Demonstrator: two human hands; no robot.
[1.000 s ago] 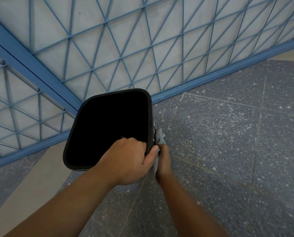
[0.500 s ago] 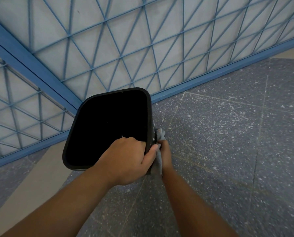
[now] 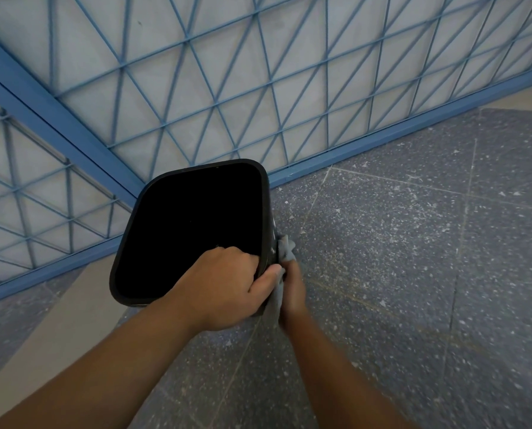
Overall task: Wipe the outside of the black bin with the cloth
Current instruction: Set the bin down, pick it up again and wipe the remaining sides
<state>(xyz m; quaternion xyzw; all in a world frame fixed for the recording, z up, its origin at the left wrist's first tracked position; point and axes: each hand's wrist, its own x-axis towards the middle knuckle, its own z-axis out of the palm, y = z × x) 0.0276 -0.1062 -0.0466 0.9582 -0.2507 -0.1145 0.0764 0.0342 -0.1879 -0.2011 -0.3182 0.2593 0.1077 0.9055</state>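
While left hand [image 3: 227,286] grips black bin [image 3: 193,230], right hand [image 3: 292,286] presses cloth [image 3: 285,252].

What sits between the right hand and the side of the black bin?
In the head view, the grey cloth lies between the right hand and the bin, pressed against its outer wall. The left hand grips the rim.
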